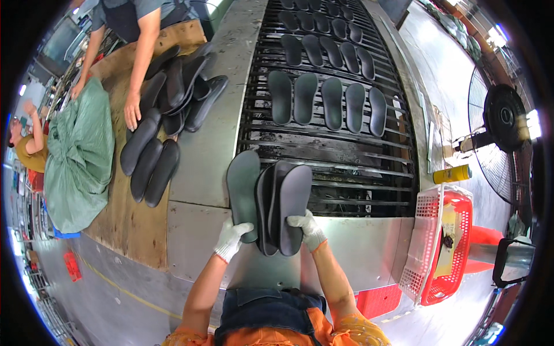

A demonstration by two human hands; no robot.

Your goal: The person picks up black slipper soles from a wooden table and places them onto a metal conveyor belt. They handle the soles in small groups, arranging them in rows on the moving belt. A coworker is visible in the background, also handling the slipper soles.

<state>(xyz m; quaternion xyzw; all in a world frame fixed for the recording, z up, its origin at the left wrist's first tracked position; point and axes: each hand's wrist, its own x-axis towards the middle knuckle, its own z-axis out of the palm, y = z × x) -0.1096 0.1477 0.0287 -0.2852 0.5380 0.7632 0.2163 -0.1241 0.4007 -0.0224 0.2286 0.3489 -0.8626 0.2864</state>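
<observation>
My left hand (232,237), in a white glove, grips the heel end of a single dark greenish shoe insole (243,187), its thumb across the surface. In my gloved right hand (310,229), several black insoles (295,202) stand fanned side by side, their lower part pinched under my thumb. Both hands are over the metal front plate (196,245) of a slatted conveyor (346,190), and the insole tips reach above its near slats. Farther along the conveyor lie rows of insoles (333,106), toes pointing away.
At left, a heap of insoles (173,86) lies on a wooden board (144,230) beside a green sack (81,155). A co-worker's hand (132,109) touches the heap. Right of the conveyor are a yellow canister (452,174), red and white baskets (424,254) and a large fan (508,118).
</observation>
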